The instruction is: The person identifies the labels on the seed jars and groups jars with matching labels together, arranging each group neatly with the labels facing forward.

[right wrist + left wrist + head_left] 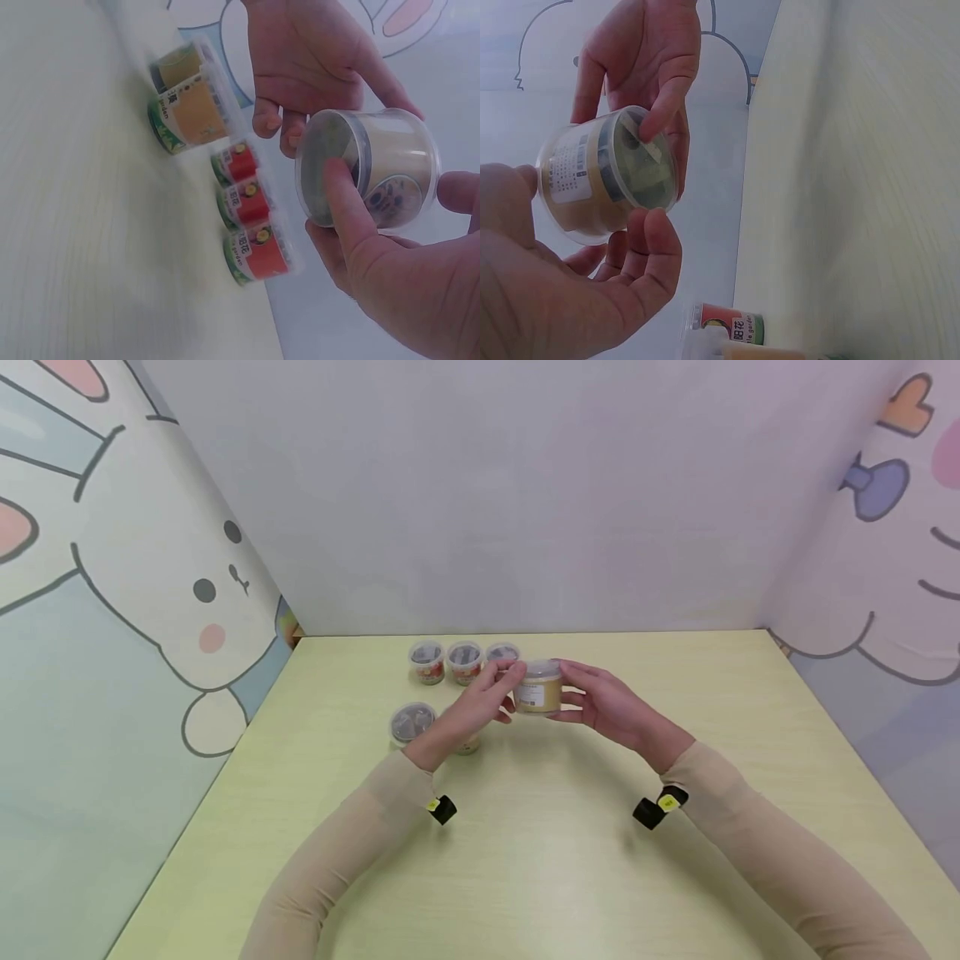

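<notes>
Both hands hold a clear plastic tub (537, 689) with a tan label band, raised above the table. My left hand (480, 700) grips its left side, thumb by the top rim and fingers lower down. On the other side my right hand (606, 703) grips it, thumb at the top and fingers under the base. A white printed sticker shows on the tub in the left wrist view. In the right wrist view, a round dark picture (391, 201) on the band faces the right palm, and a right finger lies across the see-through base.
Three red-labelled tubs (427, 663) stand in a row at the back of the pale yellow table (525, 860). Nearer are two tan-labelled tubs (196, 114); the left arm partly covers them in the head view. Walls (480, 510) rise behind and at both sides.
</notes>
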A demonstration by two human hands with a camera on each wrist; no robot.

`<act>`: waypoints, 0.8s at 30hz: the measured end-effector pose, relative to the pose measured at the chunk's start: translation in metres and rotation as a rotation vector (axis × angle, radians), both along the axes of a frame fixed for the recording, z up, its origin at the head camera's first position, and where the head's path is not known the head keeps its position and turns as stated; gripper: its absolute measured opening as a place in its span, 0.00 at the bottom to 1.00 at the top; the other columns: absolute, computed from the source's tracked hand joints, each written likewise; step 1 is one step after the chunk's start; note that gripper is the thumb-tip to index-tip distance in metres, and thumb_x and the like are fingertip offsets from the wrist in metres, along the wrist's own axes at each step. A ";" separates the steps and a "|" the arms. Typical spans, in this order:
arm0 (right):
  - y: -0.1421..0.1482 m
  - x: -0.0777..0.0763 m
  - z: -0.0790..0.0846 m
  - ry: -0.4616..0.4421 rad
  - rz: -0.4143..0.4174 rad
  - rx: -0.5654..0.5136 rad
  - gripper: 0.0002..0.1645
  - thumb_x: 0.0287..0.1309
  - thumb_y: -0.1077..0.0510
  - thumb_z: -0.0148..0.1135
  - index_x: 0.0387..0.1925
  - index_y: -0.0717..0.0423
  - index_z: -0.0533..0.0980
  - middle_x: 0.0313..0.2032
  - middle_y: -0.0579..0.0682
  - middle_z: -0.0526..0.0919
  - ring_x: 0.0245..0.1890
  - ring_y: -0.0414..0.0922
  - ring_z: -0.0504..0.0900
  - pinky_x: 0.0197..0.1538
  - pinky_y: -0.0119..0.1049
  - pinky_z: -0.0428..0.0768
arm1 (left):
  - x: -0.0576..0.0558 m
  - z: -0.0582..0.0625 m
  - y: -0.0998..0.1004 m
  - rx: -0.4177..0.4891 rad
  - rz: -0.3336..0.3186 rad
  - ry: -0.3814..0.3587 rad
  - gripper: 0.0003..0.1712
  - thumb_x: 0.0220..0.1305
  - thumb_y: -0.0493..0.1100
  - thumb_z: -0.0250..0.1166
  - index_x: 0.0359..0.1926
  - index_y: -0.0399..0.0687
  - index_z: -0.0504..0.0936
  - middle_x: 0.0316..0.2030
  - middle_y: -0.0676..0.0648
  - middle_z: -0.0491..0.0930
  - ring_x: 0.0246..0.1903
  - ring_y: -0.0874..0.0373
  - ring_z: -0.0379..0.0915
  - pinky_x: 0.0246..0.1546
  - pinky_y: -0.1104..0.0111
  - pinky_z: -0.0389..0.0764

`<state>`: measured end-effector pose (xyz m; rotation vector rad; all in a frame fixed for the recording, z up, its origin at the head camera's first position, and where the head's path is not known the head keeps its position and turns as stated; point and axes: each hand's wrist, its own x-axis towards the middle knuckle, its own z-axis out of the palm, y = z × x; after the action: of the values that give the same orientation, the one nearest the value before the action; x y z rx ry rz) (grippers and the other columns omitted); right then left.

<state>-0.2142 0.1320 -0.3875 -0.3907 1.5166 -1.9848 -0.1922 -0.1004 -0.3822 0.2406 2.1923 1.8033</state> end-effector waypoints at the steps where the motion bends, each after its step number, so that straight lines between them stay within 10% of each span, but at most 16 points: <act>1: 0.000 0.000 0.000 -0.003 0.003 -0.003 0.34 0.80 0.44 0.45 0.75 0.60 0.57 0.65 0.56 0.66 0.59 0.49 0.76 0.58 0.45 0.81 | 0.000 0.000 0.000 -0.002 -0.004 0.001 0.34 0.76 0.66 0.50 0.70 0.52 0.62 0.52 0.44 0.69 0.39 0.51 0.71 0.39 0.63 0.80; 24: -0.010 0.004 0.002 -0.049 -0.003 -0.046 0.27 0.80 0.43 0.42 0.66 0.57 0.63 0.60 0.56 0.68 0.58 0.51 0.75 0.59 0.41 0.79 | 0.003 0.003 -0.011 -0.107 -0.018 0.060 0.37 0.74 0.67 0.53 0.75 0.54 0.65 0.51 0.45 0.77 0.48 0.46 0.77 0.45 0.59 0.81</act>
<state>-0.2099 0.1225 -0.3859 -0.3561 1.4439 -2.0198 -0.1894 -0.1118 -0.3794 0.2935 2.3123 1.6839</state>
